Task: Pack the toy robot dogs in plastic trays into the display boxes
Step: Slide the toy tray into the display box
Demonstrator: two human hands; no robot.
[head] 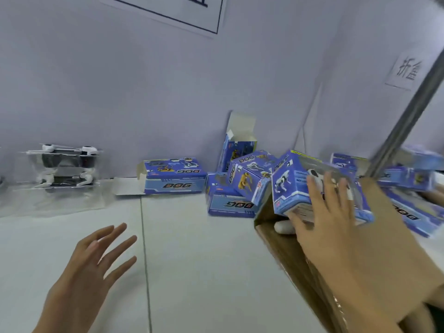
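My right hand point(322, 212) lies with fingers spread and nearly straight over a filled display box point(310, 188), a white toy robot dog showing through its window, and it holds that box tilted over the open mouth of a brown cardboard carton point(374, 248) at the right edge of the bench point(192, 248). I judge this to be the tail of one packing round: the finished box is going into the carton, and a white shape just under it may be another item already inside, though I cannot tell what it is. My left hand point(96, 258) hangs over the bench with fingers wide and relaxed, holding nothing. The next move, as I see it, calls for reaching left to the stack of clear plastic trays point(64, 167) with white and dark dogs in them, near the wall, and pairing one with an empty box. One blue box point(173, 176) lies on its side with its end flap open toward the trays, which looks the handiest; another point(236, 145) stands upright with its top flap raised, and more lie heaped between them and the carton. The bench is pale and smooth with a seam running toward me. Behind it is a plain grey-lilac wall point(120, 80) with paper notices, and a grey metal post point(408, 116) slants up at the right.
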